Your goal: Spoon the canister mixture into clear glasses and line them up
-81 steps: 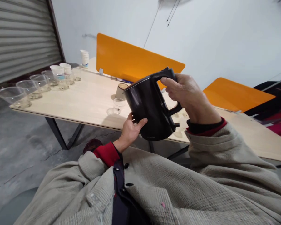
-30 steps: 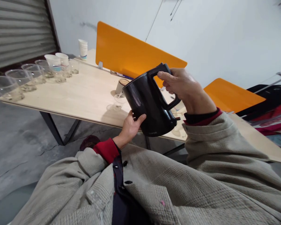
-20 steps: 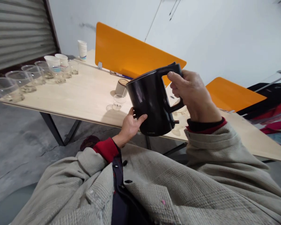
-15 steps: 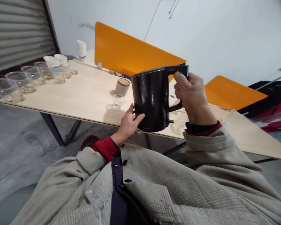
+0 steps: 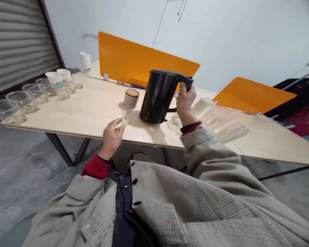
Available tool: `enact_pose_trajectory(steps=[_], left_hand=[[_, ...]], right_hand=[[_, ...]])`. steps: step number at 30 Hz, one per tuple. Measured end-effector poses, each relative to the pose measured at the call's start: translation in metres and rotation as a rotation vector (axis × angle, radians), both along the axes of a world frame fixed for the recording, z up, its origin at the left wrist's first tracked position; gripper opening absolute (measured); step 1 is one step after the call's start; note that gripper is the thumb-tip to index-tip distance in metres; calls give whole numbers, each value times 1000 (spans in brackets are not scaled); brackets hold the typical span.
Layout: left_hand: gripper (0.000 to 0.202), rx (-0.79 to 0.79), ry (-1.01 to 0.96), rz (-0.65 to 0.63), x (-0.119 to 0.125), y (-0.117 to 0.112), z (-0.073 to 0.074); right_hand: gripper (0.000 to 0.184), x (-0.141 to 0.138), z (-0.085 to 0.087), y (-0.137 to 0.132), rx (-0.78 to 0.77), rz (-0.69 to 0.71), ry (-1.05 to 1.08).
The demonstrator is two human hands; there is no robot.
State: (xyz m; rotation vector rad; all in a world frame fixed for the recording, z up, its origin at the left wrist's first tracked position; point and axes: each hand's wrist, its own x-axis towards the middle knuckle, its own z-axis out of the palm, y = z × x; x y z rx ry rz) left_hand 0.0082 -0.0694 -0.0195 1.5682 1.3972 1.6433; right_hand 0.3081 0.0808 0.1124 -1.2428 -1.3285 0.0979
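Note:
My right hand (image 5: 185, 101) is wrapped around the handle of a black electric kettle (image 5: 158, 97). The kettle is close to upright, its lid side leaning a little to the right, low over the table; whether its base touches the top I cannot tell. A small clear plastic cup (image 5: 127, 115) stands just left of the kettle with some dark bits in it. My left hand (image 5: 112, 135) is at the cup's lower left side, thumb and forefinger apart, the fingertips at its edge. Right behind the cup stands a grey canister (image 5: 131, 98) with a wood-coloured top.
Several clear cups (image 5: 33, 96) line the table's left end, near white paper cups (image 5: 64, 74). A paper cup stack (image 5: 86, 62) stands farther back. Stacked clear cups (image 5: 230, 132) lie on the right, beyond my right wrist. An orange divider (image 5: 128, 58) rises behind the kettle.
The kettle has gone down and away from me toward the tabletop. My left hand has left the kettle's side and moved left to the small clear cup.

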Motion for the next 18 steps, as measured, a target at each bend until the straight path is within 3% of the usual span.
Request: enact_pose_trajectory(steps=[4, 8, 14, 18], left_hand=[[38, -15, 17, 67, -13, 12, -5], [40, -17, 36, 89, -18, 20, -8], [37, -55, 97, 104, -25, 28, -9], [34, -68, 129, 126, -26, 32, -9]], right_hand=[[32, 4, -13, 33, 58, -136, 95], [22, 10, -20, 51, 60, -153, 130], [19, 16, -19, 45, -7, -171, 150], [27, 16, -17, 34, -33, -73, 115]])
